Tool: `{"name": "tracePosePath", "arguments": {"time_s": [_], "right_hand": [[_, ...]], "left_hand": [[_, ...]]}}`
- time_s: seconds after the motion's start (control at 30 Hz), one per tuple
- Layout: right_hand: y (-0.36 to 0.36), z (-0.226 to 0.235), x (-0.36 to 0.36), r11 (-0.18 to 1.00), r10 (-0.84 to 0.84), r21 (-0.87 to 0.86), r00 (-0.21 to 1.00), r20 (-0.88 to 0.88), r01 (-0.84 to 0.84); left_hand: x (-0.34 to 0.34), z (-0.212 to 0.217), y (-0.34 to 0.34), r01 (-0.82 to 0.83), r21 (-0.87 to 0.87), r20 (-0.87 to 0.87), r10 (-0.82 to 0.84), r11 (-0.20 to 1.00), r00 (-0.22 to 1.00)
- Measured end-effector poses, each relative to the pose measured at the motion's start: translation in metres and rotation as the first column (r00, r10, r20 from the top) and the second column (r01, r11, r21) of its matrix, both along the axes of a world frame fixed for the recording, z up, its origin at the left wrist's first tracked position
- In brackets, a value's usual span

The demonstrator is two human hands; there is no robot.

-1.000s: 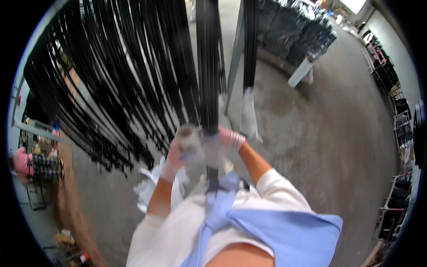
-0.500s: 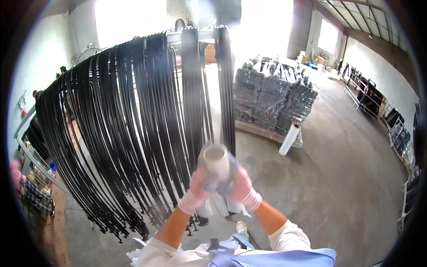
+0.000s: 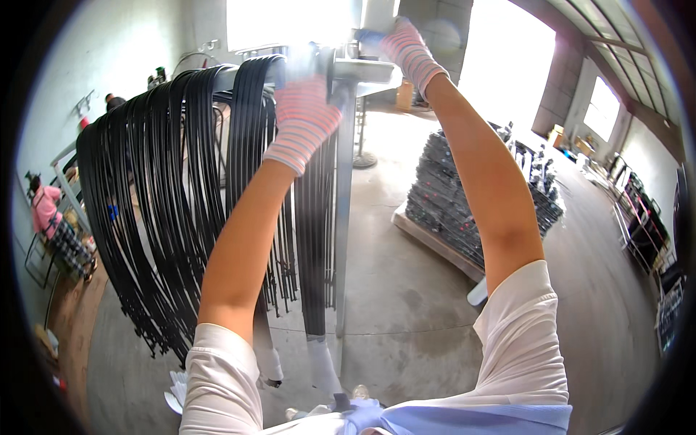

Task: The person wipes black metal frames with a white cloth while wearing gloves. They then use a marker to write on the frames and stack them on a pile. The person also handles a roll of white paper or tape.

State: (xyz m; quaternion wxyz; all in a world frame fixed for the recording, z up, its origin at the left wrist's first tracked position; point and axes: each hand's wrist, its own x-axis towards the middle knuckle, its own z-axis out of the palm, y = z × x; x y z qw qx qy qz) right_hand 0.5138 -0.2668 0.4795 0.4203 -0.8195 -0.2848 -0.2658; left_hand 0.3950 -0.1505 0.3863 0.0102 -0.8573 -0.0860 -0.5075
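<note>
Both my arms reach up to the top of a grey metal rack. My left hand, in a pink striped glove, is closed around the top of a bundle of long black strips where it hangs over the rack's arm; the fingers are blurred. My right hand, gloved the same way, is higher, above the rack's flat top plate. It grips what looks like a white roll, partly cut off by the picture's edge. The bundle's lower end is wrapped in white.
Many more black strips hang in a curtain along the rack to my left. A pallet stacked with dark goods stands on the concrete floor to the right. A person in pink sits at the far left. Racks line the right wall.
My hands have gone up from chest height along the hanging bundle to the rack's top. They have parted, the right one higher, and the view has tilted upward.
</note>
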Motion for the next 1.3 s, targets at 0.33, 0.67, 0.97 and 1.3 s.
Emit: {"name": "tracePosePath", "arguments": {"time_s": [0.33,0.67,0.97,1.3], "right_hand": [[0.001,-0.016,0.073,0.969,0.071,-0.247,0.985,0.154,-0.031],[-0.052,-0.007,0.21,0.955,0.27,-0.219,0.893,0.361,-0.2],[-0.11,-0.123,-0.02,0.637,0.658,0.241,0.679,0.324,-0.732],[-0.294,-0.234,0.032,0.845,0.49,0.214,0.87,0.057,-0.49]], "left_hand": [[-0.116,-0.12,0.021,0.502,-0.297,0.674,-0.194,0.812,0.713],[-0.174,-0.209,-0.017,0.528,-0.643,0.592,-0.077,0.555,0.802],[-0.147,-0.207,-0.118,0.64,-0.378,0.36,-0.53,0.669,0.767],[0.062,-0.221,-0.242,0.878,-0.293,0.383,-0.796,0.378,0.47]]}}
